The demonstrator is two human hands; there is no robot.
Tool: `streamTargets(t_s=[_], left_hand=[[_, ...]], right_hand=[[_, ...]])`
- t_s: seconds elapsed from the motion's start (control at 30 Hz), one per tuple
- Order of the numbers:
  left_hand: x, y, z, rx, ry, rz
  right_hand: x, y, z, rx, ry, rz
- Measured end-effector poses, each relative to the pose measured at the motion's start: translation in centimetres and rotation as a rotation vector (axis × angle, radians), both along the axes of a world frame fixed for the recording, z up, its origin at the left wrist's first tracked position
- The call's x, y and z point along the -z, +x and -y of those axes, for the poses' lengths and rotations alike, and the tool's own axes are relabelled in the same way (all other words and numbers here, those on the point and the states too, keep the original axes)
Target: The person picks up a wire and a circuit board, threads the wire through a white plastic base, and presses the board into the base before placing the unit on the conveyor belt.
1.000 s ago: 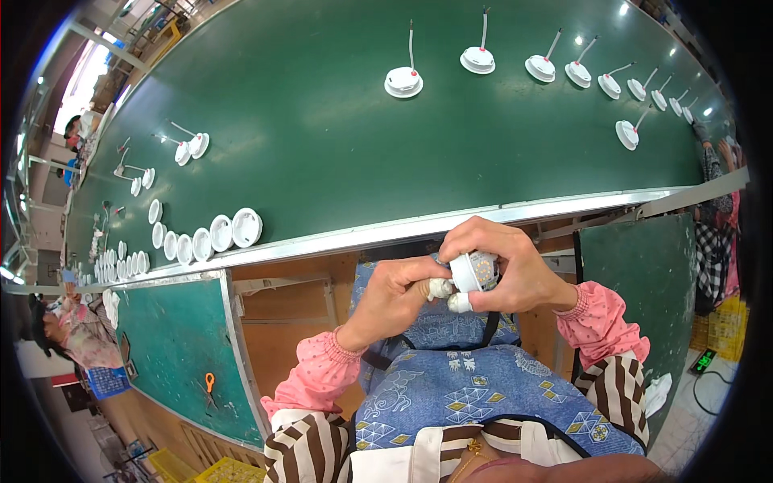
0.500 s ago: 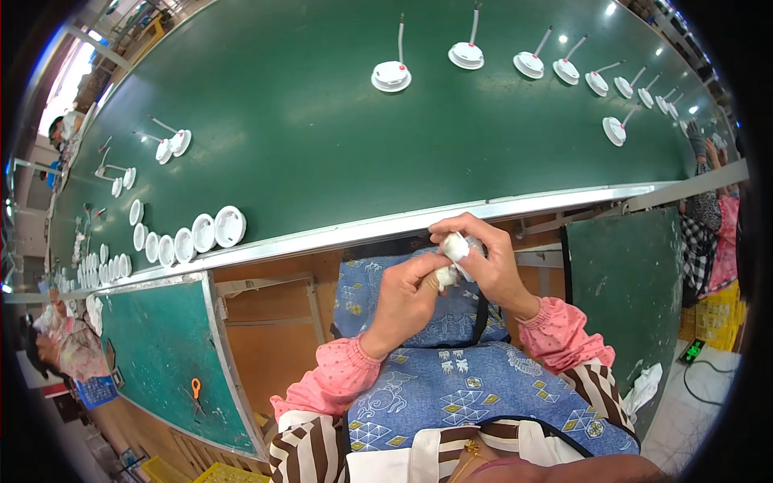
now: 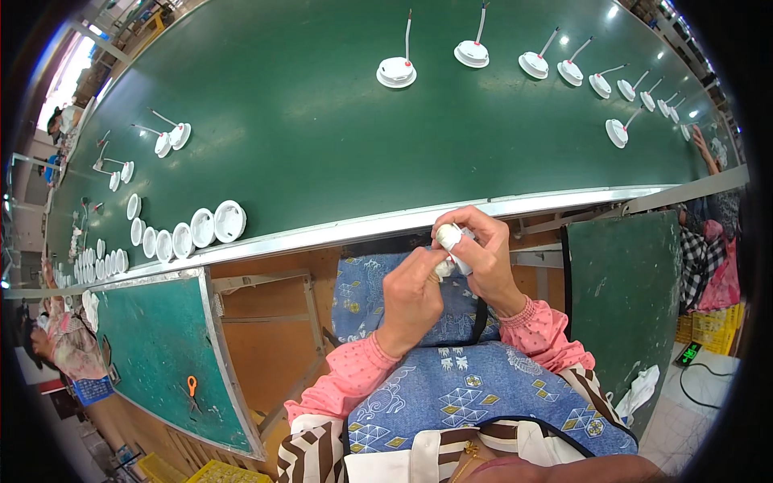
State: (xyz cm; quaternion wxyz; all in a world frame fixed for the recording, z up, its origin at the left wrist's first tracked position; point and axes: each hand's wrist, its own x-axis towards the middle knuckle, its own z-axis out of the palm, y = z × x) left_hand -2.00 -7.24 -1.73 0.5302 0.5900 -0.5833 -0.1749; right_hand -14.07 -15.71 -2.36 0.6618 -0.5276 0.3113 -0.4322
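My left hand [image 3: 412, 294] and my right hand [image 3: 489, 256] meet above my lap, just short of the table's front edge. Both are closed, with fingertips pinched around a small white crumpled piece [image 3: 462, 254], soft-looking like cloth or tissue. White also covers some fingertips, and I cannot tell wrapping from held piece there. Beyond my hands, round white fittings [image 3: 396, 72], each with an upright cable, stand spaced along the far and right side of the green table [image 3: 322, 145]. To the left, several open white round housings [image 3: 229, 221] stand in a curved row by the edge.
A lower green board [image 3: 153, 354] with orange-handled scissors [image 3: 192, 386] lies at my left. Another green panel [image 3: 624, 282] stands at my right, beside a white cloth [image 3: 638, 390]. A co-worker's hand [image 3: 706, 149] reaches onto the table's far right, near yellow crates [image 3: 715, 326].
My hands stay together while the fingers shift slightly around the white piece. My forearms have drawn a little closer together. At the far right, the co-worker's arm has moved.
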Motion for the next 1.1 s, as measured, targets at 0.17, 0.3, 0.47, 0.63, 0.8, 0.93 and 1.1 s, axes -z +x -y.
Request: streamTargets(t_s=[0.17, 0.3, 0.47, 0.63, 0.8, 0.93, 1.1], left_hand=[[0.2, 0.6, -0.2, 0.1, 0.043, -0.105], [0.0, -1.0, -0.9, 0.019, 0.026, -0.056], [-0.1, -1.4, -1.7, -0.061, 0.005, -0.08], [0.2, 0.2, -1.4, -0.003, -0.006, -0.056], [0.4, -0.1, -0.8, 0.076, 0.031, -0.037], [0.2, -0.7, -1.5, 0.043, 0.068, -0.048], [1.7, -0.7, -0.7, 0.083, 0.241, -0.067]], right_hand=[[-0.9, -0.3, -0.4, -0.01, -0.026, -0.06], [-0.6, 0.1, 0.1, 0.02, -0.013, -0.026], [-0.4, 0.4, -0.4, -0.022, 0.111, 0.052], [-0.1, 0.7, -0.5, -0.112, 0.197, 0.105], [-1.1, -0.9, -0.5, -0.062, 0.2, -0.046], [-0.6, -1.4, -0.8, -0.073, -0.109, -0.188], [0.5, -1.8, 0.4, -0.062, -0.197, -0.191]])
